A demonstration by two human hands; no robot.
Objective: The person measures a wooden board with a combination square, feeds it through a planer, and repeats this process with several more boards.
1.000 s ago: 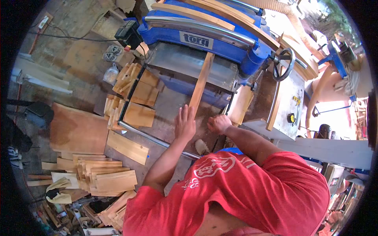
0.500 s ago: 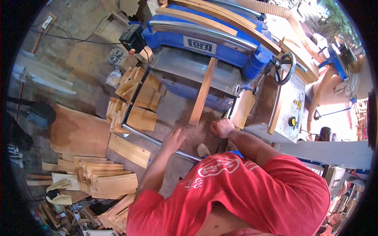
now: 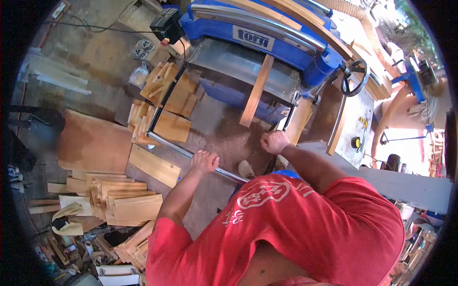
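Observation:
My left hand is closed around the metal bar at the front of the blue machine's frame. My right hand is curled closed beside the frame's right side rail; what its fingers hold, if anything, is hidden. Between and beyond my hands, a narrow wooden board sticks out of the blue machine over its metal bed. Its near end touches neither hand.
Stacks of wooden boards lie on the floor at the left, with a wide brown sheet behind them. A black handwheel and a bench with a yellow tape measure are at the right.
The board has slid farther into the machine, so less of it sticks out. My left hand has gone from open near the board to closed on the bar. The view has shifted slightly.

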